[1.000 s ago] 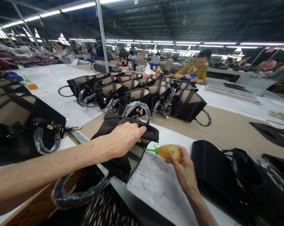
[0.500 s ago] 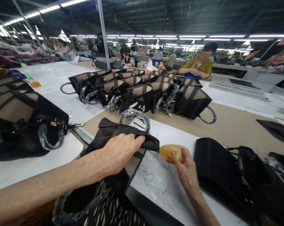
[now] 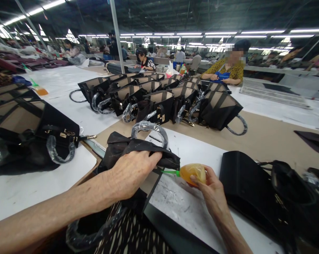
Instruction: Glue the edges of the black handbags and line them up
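Note:
In front of me lies a black handbag (image 3: 117, 141) with its dark lining pulled out and plastic-wrapped handles. My left hand (image 3: 138, 169) is closed on the dark lining (image 3: 168, 158), bunching its edge. My right hand (image 3: 210, 180) grips a squeeze bottle (image 3: 192, 173) of amber liquid, lying on its side. Its thin green nozzle (image 3: 171, 172) points left, just under the lining's right end; whether the tip touches the cloth I cannot tell. Part of the bag is hidden below my left forearm.
Several black handbags (image 3: 154, 98) stand in rows across the table, more at left (image 3: 24, 130). A black bag (image 3: 244, 187) lies close by my right arm. Another amber bottle (image 3: 41, 91) rests at far left. A co-worker in a yellow patterned top (image 3: 234, 72) sits across the table.
The squeeze bottle's green nozzle now shows in full below the lining, where before it was mostly hidden. My left hand keeps its hold. The whole view has shifted slightly.

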`<action>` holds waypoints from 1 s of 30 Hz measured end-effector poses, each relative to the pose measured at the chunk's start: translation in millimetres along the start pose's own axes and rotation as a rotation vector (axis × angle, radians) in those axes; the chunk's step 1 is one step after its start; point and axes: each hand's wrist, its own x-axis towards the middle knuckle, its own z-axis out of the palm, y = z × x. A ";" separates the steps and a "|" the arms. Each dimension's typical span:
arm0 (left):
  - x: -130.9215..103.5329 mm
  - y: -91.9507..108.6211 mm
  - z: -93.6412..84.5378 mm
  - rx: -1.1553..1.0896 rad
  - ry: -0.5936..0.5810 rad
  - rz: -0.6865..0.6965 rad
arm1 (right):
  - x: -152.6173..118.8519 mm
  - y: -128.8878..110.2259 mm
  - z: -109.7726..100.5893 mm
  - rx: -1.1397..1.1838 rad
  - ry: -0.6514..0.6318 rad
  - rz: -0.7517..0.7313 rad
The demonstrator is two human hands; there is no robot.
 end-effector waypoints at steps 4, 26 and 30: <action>-4.7 3.3 -1.2 0.010 -0.056 0.007 | -4.7 -0.8 -2.1 0.014 -0.023 0.047; -11.4 7.6 9.3 0.049 0.040 -0.003 | -32.2 0.1 5.6 0.064 -0.045 0.195; -11.8 6.4 10.7 0.047 0.043 0.011 | -39.5 0.2 5.8 0.067 -0.064 0.198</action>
